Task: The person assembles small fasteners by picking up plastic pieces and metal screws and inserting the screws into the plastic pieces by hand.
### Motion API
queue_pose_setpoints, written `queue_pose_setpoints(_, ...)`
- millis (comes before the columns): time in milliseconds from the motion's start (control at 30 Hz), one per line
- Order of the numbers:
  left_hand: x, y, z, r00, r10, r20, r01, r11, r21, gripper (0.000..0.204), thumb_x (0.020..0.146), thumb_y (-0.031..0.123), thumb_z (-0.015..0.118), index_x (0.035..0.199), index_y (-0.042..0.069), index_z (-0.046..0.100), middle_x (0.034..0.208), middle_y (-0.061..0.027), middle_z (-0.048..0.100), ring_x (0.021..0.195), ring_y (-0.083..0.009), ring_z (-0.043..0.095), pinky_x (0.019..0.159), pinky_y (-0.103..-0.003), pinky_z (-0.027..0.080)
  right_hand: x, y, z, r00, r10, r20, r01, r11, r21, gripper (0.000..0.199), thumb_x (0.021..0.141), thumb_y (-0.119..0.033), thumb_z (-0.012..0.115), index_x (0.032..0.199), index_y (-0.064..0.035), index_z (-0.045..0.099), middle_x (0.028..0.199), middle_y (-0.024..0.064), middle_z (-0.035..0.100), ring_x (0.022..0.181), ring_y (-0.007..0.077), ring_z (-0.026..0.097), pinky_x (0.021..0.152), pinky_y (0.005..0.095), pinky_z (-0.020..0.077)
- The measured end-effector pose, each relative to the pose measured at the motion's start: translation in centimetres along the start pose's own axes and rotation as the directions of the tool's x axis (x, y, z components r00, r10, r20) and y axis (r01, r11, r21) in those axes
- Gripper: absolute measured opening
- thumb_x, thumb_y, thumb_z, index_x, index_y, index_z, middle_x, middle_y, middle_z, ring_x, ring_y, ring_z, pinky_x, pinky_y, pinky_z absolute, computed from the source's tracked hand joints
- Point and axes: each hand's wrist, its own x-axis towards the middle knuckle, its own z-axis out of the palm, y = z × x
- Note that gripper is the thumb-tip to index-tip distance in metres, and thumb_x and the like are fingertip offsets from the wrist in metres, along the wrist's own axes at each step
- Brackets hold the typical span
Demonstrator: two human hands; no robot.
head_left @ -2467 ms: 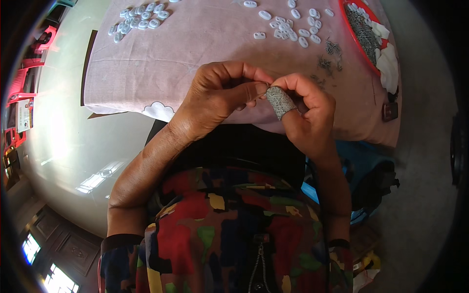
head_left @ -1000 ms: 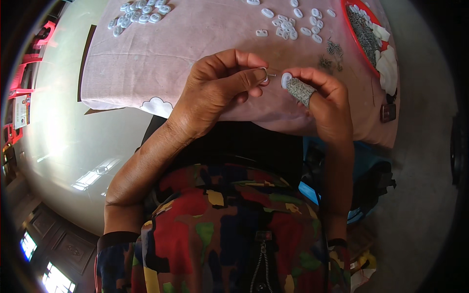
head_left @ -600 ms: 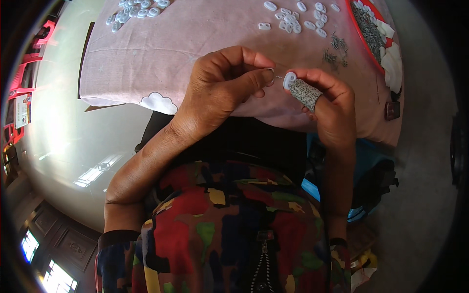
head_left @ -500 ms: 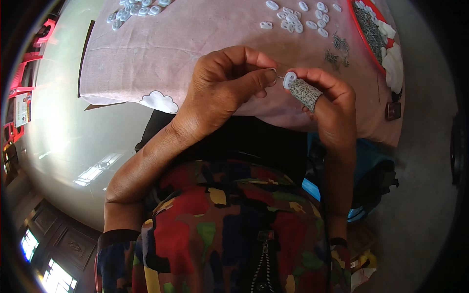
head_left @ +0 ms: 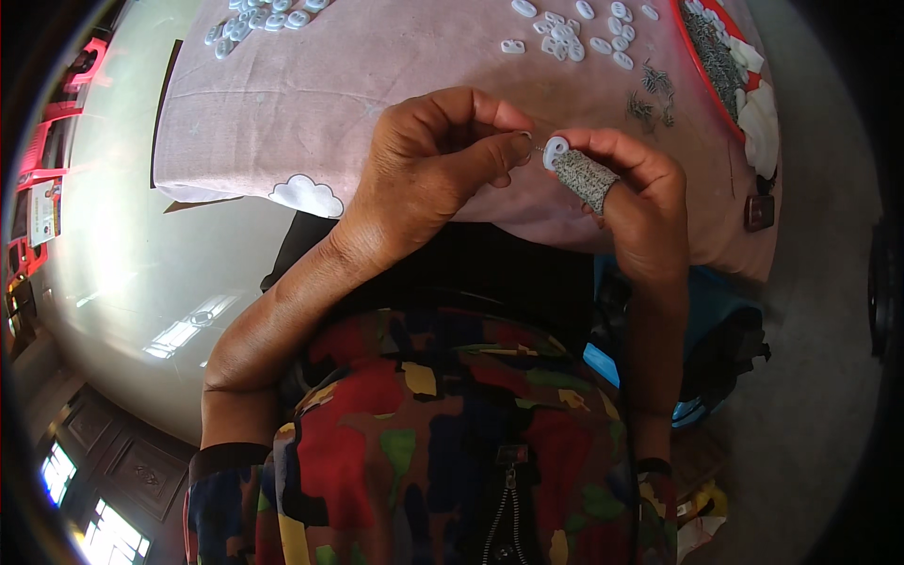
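Observation:
Above the table's near edge my left hand (head_left: 428, 165) pinches thumb against index finger on one end of a thin, short metal piece (head_left: 539, 148), perhaps a screw; its kind is too small to be sure of. The other end meets a small white oval plastic piece (head_left: 556, 151) with holes. My right hand (head_left: 645, 188) grips this oval piece between thumb and fingers. A grey knitted sleeve (head_left: 586, 179) covers the right thumb. Fingers behind the oval piece are partly hidden.
A pink cloth (head_left: 282, 122) covers the table. White oval pieces lie in a far-left pile (head_left: 254, 24) and a far-right group (head_left: 560, 38). Beside that group are small grey metal pieces (head_left: 650, 99). At the right edge stands a red tray (head_left: 702, 71) with more metal pieces, near a dark small object (head_left: 759, 213).
The white oval piece and my right thumb have shifted slightly left, closer to my left fingertips. My left hand stays in place.

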Motion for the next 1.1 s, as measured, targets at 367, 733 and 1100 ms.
queue_pose_setpoints(367,-0.09,0.10,0.15,1.000,0.008,-0.001,-0.008,1.000,-0.009,0.016,0.090,0.008,0.067,0.105,0.002,0.067,0.089,-0.0006,0.067,0.073,-0.0041,0.058,0.065,-0.017,0.044,0.23,0.36,0.26,0.995,-0.100,0.016,0.100,0.995,-0.024,0.018,0.085,0.005,0.064,0.102,0.0054,0.068,0.093,0.0065,0.069,0.087,0.0084,0.063,0.078,0.0208,0.0505)
queue_pose_setpoints(733,-0.07,0.04,0.10,1.000,0.023,0.002,-0.023,1.000,0.007,0.015,0.090,0.007,0.067,0.104,0.002,0.067,0.088,-0.0004,0.067,0.073,-0.0034,0.057,0.064,-0.017,0.043,0.30,0.38,0.35,0.979,-0.203,0.023,0.204,0.978,-0.044,0.018,0.084,0.008,0.062,0.101,0.0065,0.068,0.093,0.0069,0.069,0.086,0.0084,0.063,0.077,0.0209,0.0503)
queue_pose_setpoints(1100,0.03,0.03,-0.10,1.000,0.005,-0.004,-0.005,0.999,-0.037,0.014,0.090,0.008,0.066,0.102,0.002,0.066,0.087,-0.0009,0.067,0.072,-0.0040,0.056,0.063,-0.017,0.042,0.16,-0.08,0.66,0.983,-0.183,0.032,0.185,0.980,-0.072,0.017,0.084,0.007,0.063,0.101,0.0068,0.067,0.092,0.0065,0.069,0.085,0.0077,0.062,0.075,0.0206,0.0502)
